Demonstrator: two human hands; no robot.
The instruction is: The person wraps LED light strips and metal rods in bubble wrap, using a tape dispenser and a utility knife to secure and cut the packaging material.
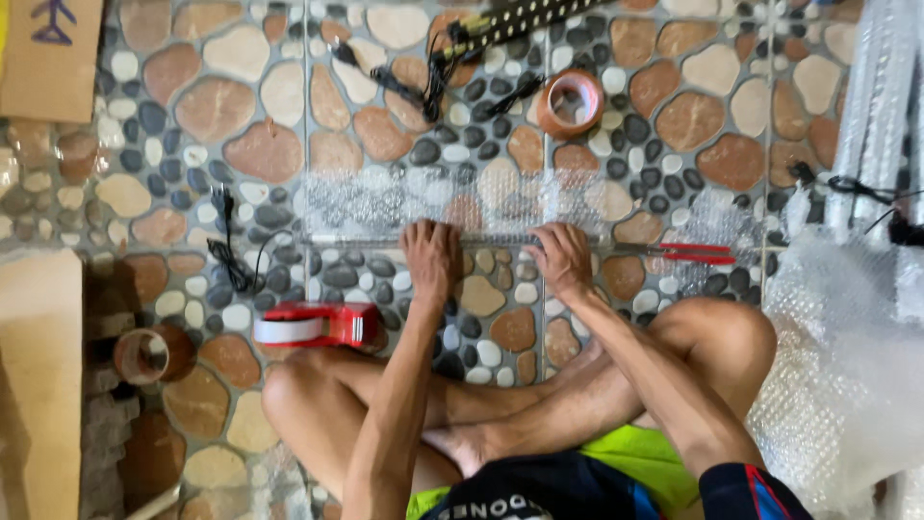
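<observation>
A person sits cross-legged on a pebble-patterned tile floor (pixel 674 106), both hands pressed down on a long thin rod (pixel 366 241) that lies left to right along the near edge of a sheet of bubble wrap (pixel 385 197). The left hand (pixel 430 258) lies flat, palm down, fingers spread and loose over the rod and the wrap's edge, gripping nothing. The right hand (pixel 561 258) is beside it, fingers curled onto the same edge; whether they pinch the wrap or only press it I cannot tell.

Red-handled scissors (pixel 688 253) lie just right of the right hand, in line with the rod. A red tape dispenser (pixel 318 325) sits on the floor near the left knee. Farther off, beyond the wrap, lie a roll of brown tape (pixel 572 102), some black cables (pixel 404 87) and a perforated black strip (pixel 529 19). Another black cable (pixel 229 252) lies left of the wrap. A big heap of bubble wrap (pixel 847 366) fills the right side (with rolls of it standing above), and cardboard (pixel 38 366) lies at the left.
</observation>
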